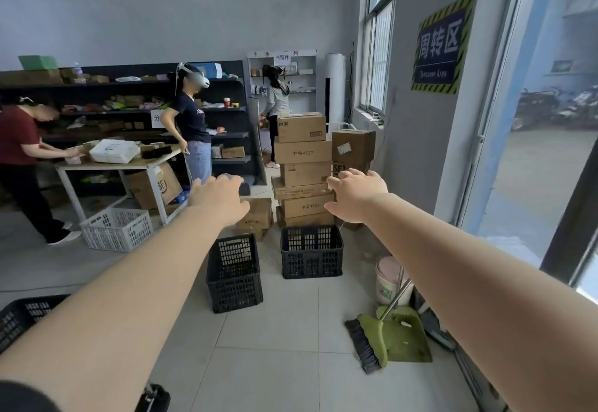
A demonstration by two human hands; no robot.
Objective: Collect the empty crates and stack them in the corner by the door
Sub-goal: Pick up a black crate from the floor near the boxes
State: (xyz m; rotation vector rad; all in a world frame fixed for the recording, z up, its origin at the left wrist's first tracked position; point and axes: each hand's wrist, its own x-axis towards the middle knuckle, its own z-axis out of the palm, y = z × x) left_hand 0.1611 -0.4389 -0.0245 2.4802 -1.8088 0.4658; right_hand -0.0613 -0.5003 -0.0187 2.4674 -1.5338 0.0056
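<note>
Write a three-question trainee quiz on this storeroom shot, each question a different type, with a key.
1. True or false: the left hand grips a crate.
2. Multiple choice: what stands directly behind the right black crate? A) a white crate B) a stack of boxes C) a bucket
3. Fill in: the white crate sits on the floor beside the leg of the ____.

Key
1. False: both the left hand and the right hand are held out in the air and hold nothing.
2. B: the stack of boxes.
3. table.
</note>
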